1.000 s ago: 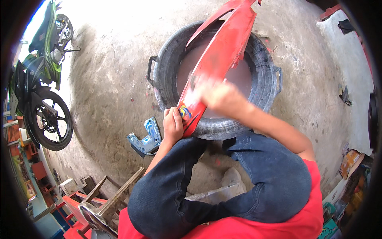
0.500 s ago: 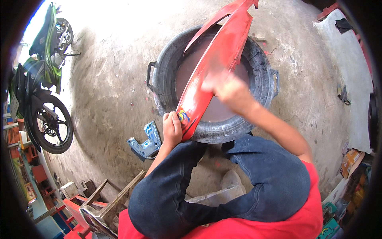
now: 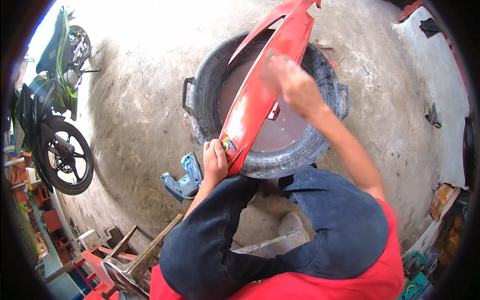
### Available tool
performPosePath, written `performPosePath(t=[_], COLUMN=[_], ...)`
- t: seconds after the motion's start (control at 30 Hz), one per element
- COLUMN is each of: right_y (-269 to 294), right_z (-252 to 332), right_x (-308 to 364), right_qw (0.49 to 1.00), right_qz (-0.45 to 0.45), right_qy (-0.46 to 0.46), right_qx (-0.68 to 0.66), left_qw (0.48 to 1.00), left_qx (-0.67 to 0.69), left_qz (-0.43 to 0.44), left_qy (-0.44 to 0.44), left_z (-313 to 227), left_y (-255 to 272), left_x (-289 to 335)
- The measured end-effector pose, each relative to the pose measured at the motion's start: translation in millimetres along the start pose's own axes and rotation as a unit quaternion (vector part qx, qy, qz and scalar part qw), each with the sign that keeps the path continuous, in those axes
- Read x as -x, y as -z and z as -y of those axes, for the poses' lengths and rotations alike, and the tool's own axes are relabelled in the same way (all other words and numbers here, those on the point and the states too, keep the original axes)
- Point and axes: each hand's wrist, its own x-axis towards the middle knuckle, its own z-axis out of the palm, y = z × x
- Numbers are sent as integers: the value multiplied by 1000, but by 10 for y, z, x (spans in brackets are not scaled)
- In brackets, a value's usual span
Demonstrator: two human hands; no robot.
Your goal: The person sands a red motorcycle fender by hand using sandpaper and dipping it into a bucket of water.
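A long red motorcycle body panel [image 3: 250, 100] lies slanting across a black tub [image 3: 205, 100], its near end by my knees. Closed round that near left edge, beside a blue and yellow sticker [image 3: 229, 145], is my left hand [image 3: 215, 159]. My right hand [image 3: 298, 91] presses on the panel's upper face, about midway along, with its fingers bent. Something flat and greyish-brown shows under those fingertips, too smeared by motion to name. Cloudy pinkish-brown water [image 3: 280, 132] stands in the tub beneath the panel.
A blue and white plastic part [image 3: 189, 175] lies on the concrete floor, left of the tub. Farther left stands a green and black motorcycle [image 3: 55, 100]. A wooden frame [image 3: 145, 250] is at the lower left. Between my legs is a translucent plastic container [image 3: 280, 240].
My right hand has slid up along the panel, away from me, uncovering a small red tab on the panel's right edge. My left hand keeps its hold on the near end.
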Motion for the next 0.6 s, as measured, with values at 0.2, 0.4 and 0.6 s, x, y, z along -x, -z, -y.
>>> performPosePath(t=[0.2, 0.4, 0.6], right_y=[-50, 399, 152], right_z=[780, -181, 172], right_x=[224, 528, 1056], right_qw=[989, 988, 889], right_qz=[28, -32, 364], right_qy=[132, -150, -264], right_qx=[-52, 6, -89], left_qw=[1000, 1000, 1000], left_qx=[-1, -8, -3], left_qz=[17, 2, 10], left_qy=[9, 1, 1], left_z=[72, 76, 76], left_y=[14, 21, -7], left_x=[46, 40, 28])
